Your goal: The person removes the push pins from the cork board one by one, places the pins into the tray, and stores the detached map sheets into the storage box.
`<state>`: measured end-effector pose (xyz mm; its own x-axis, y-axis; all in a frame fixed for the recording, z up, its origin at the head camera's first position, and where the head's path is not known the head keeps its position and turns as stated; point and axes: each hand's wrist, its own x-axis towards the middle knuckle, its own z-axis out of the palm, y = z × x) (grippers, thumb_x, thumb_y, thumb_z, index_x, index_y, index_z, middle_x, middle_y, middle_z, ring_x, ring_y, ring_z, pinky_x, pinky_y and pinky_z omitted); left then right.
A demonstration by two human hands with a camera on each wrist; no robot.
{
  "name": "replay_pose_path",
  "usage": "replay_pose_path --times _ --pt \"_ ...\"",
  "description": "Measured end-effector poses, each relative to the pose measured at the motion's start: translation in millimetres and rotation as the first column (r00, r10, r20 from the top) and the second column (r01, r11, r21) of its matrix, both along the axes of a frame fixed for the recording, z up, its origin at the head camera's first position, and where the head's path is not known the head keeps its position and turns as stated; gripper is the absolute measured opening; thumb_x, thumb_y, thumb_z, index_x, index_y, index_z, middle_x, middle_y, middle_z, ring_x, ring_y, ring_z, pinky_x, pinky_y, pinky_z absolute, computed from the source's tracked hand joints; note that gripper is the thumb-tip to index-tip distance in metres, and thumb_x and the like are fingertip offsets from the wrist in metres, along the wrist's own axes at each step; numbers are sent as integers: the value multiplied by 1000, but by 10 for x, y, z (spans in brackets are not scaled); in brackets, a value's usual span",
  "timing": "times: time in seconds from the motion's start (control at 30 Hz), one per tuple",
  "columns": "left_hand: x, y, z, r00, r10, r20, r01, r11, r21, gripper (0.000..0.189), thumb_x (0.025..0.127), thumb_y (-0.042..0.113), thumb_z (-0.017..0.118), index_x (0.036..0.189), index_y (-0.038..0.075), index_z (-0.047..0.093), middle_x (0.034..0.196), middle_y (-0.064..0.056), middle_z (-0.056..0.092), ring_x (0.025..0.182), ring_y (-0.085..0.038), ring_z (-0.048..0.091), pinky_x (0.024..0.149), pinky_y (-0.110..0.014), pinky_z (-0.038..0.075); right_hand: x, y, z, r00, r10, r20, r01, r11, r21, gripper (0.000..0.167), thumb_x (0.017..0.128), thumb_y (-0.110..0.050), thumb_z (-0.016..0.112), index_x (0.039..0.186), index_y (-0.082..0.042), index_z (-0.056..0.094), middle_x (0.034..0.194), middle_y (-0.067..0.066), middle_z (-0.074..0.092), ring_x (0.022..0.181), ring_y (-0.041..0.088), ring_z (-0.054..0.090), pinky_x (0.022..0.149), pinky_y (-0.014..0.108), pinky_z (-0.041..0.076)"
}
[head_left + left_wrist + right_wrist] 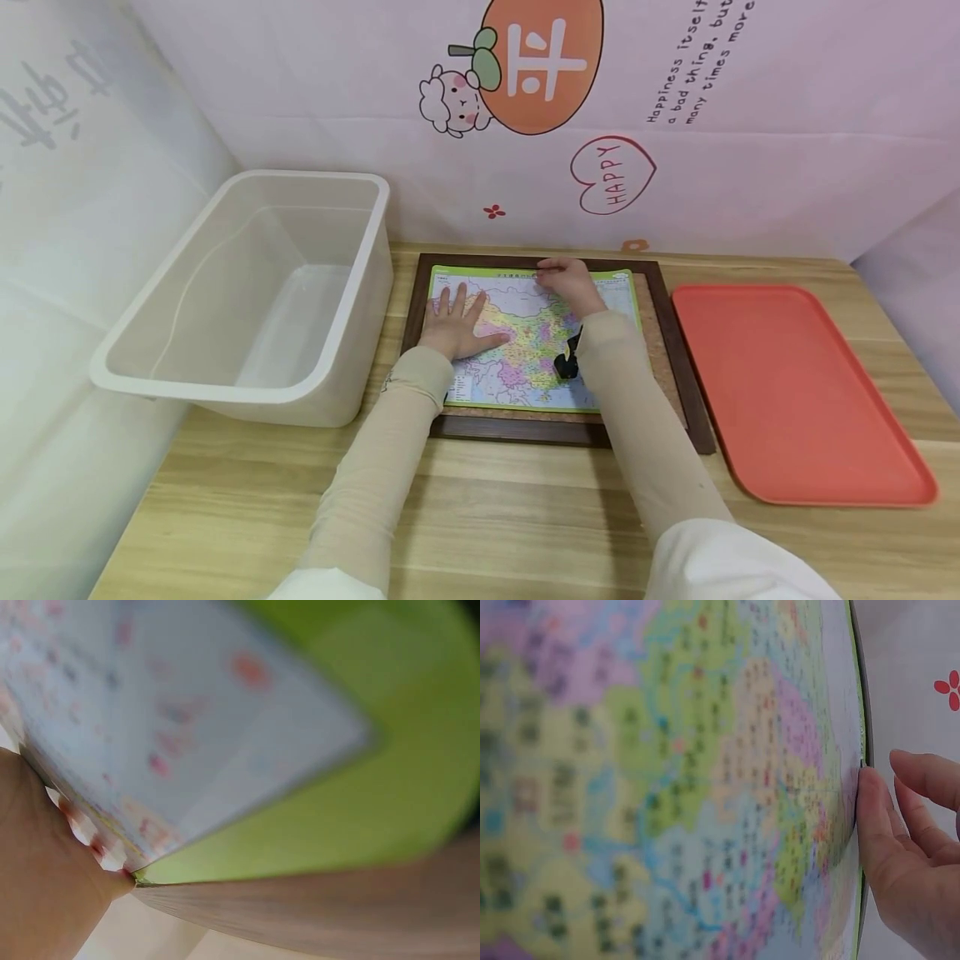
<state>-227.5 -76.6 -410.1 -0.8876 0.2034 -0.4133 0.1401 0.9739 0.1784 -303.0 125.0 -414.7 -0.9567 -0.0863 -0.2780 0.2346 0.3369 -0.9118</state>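
The left hand (450,332) lies spread-fingered at left on the China map (528,343); the right hand (573,284), fingers loose, touches its top edge.

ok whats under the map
A cork-like board shows past the right and bottom edges of the map, inside a dark frame; anything directly beneath the map is covered and can't be seen.

Arms (378,483) outstretched
The left hand (452,330) is spread near the board (517,428)'s left edge; the right hand (572,283), loosely bent, is held at its far edge.
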Motion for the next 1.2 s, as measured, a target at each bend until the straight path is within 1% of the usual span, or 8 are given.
replay_pose_path --times 0.1,0.3,0.57,0.77,0.9,1.03,1.1,1.2 --pt "-1 -1 -7 1000 2 -2 -2 1000 0 91 87 77 29 154 28 -6 161 -8 -17 149 -34 -16 120 -54 -5 -2 3 1 1000 5 6 -5 1000 0 39 96 -4 53 134 3 49 137 21 52 126 29 50 108 39 41" --pt "1 1 -4 1000 4 1 -4 1000 1 91 87 77 29 154 28 -6 161 -8 -17 149 -34 -16 120 -54 -5 -21 16 -11 999 20 28 -19 999 -40 40 97 -4 50 137 1 46 140 20 48 130 29 46 112 39 38" --pt "0 6 -5 1000 0 -1 0 1000 -5 90 87 77 29 154 28 -5 162 -8 -16 149 -34 -15 121 -54 -4 -43 31 -36 999 36 37 -34 998 -47 39 97 0 49 136 0 48 139 20 47 127 28 47 112 39 38" --pt "-3 5 4 1000 4 -1 -4 1000 -1 90 87 76 30 154 28 -5 162 -8 -16 149 -34 -15 121 -54 -4 -29 30 -19 999 51 10 -51 999 11 37 96 -2 50 133 -4 53 136 17 50 123 26 48 111 40 38" --pt "5 1 11 1000 4 2 -4 1000 5 90 87 76 30 154 28 -5 161 -8 -16 149 -35 -15 120 -54 -4 -31 30 -39 995 83 -56 -78 993 87 34 95 -7 55 129 -4 57 131 17 55 117 26 51 105 41 42" --pt "2 -2 8 1000 4 -1 -4 1000 9 90 87 76 30 154 28 -5 161 -8 -16 149 -35 -15 120 -54 -5 -52 26 -74 983 138 -124 -112 974 196 33 94 -11 58 127 -4 59 125 19 58 112 29 54 99 43 46" --pt "3 -2 8 1000 4 0 -4 1000 10 90 87 76 30 154 28 -5 161 -8 -16 149 -35 -15 120 -54 -5 -66 21 -91 980 151 -128 -118 966 230 33 94 -11 58 127 -5 60 124 18 58 111 29 54 99 43 45" --pt "3 2 11 1000 4 -1 -4 1000 13 90 87 76 30 154 28 -5 161 -8 -16 149 -34 -15 121 -54 -5 -85 17 -103 981 154 -119 -121 962 247 33 94 -10 58 127 -5 59 124 17 57 111 28 52 100 43 45"
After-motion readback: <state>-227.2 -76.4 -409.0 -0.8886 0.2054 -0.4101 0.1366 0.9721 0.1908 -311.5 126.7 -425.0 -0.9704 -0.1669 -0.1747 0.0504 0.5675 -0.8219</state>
